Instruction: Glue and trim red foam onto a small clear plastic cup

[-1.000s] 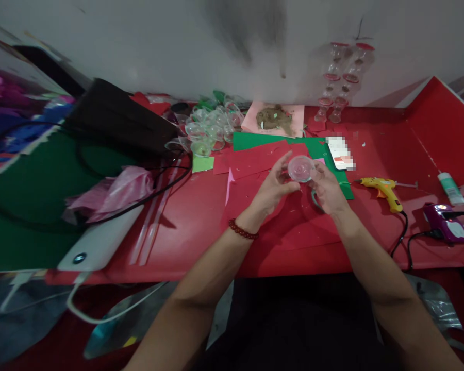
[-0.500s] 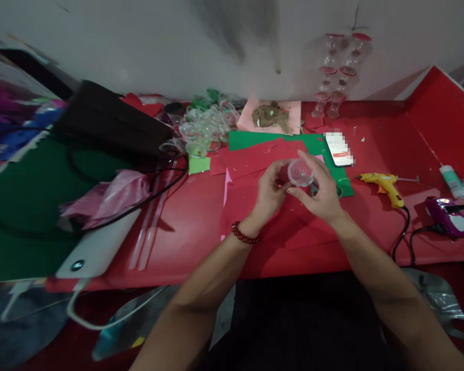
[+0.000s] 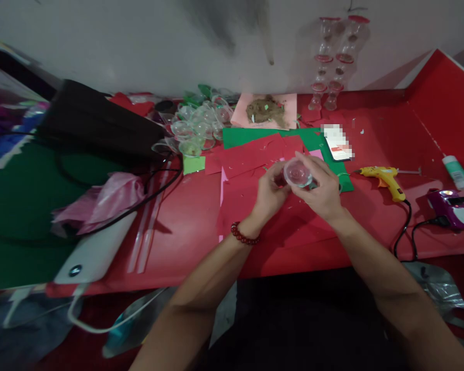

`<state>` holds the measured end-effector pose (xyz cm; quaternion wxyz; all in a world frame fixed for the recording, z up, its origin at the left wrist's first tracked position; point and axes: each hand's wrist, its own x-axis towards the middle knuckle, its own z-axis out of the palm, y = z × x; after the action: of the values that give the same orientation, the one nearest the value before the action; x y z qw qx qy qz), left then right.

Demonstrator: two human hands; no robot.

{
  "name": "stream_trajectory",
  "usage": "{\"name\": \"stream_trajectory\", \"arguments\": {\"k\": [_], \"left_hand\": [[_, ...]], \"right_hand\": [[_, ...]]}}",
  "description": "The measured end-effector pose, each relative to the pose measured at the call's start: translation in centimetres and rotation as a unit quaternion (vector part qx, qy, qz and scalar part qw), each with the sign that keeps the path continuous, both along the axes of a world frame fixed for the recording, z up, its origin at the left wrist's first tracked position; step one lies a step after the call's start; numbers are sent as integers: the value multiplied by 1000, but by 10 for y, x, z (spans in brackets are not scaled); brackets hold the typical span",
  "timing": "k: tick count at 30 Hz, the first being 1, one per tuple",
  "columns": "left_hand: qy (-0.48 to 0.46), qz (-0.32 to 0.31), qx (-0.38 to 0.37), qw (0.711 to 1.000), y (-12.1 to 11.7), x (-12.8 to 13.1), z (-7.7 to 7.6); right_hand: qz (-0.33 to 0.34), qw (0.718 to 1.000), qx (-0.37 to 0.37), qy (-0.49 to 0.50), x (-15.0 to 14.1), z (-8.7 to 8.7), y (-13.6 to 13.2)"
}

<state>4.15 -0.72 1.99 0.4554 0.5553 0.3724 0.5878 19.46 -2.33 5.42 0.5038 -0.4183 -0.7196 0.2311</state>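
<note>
Two bare hands meet around one clear plastic cup point(image 3: 297, 172), which is held above red sheets point(image 3: 255, 206) on a red desk point(image 3: 189, 216). The left hand point(image 3: 271, 195), with a beaded bracelet point(image 3: 244, 234) at its wrist, bears on the cup's left side; the right hand point(image 3: 322, 193) bears on its right. Principal relation: the cup lies between the two hands, in contact with both, so neither is clearly nearer. Its round rim faces up and toward the camera, and its long axis appears to run from the rim down toward the sheets, with some tilt. Left grip: narrow, the fingers curled against the cup wall. Right grip: closed about the cup, fingers arched over the far side of the rim and thumb along the near side. The base is hidden, and whether a second cup is nested within cannot be told. Surroundings: a green sheet point(image 3: 344, 183) extends from under the red ones, with a phone point(image 3: 337, 144) at its right part; a yellow glue gun point(image 3: 384, 178) lies to the right, its nozzle toward the green sheet. Behind are a heap of clear cups point(image 3: 201, 121), brown material point(image 3: 265, 109) on a pale pink sheet point(image 3: 239, 116), and two columns of joined cups point(image 3: 345, 58) near the wall point(image 3: 139, 46).
</note>
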Motion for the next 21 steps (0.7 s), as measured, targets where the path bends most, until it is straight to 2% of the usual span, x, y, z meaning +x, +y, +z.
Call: {"name": "stream_trajectory", "arguments": {"k": [6, 11, 15, 21], "left_hand": [[10, -38, -1, 999, 0, -6, 10], [26, -61, -4, 998, 1, -9, 10], [29, -82, -24, 996, 2, -10, 12], [23, -100, -30, 994, 0, -8, 16]], "right_hand": [[70, 997, 35, 4, 10, 4, 8], [112, 994, 19, 9, 16, 5, 13], [120, 992, -13, -21, 19, 10, 13], [133, 991, -9, -17, 19, 13, 13]]}}
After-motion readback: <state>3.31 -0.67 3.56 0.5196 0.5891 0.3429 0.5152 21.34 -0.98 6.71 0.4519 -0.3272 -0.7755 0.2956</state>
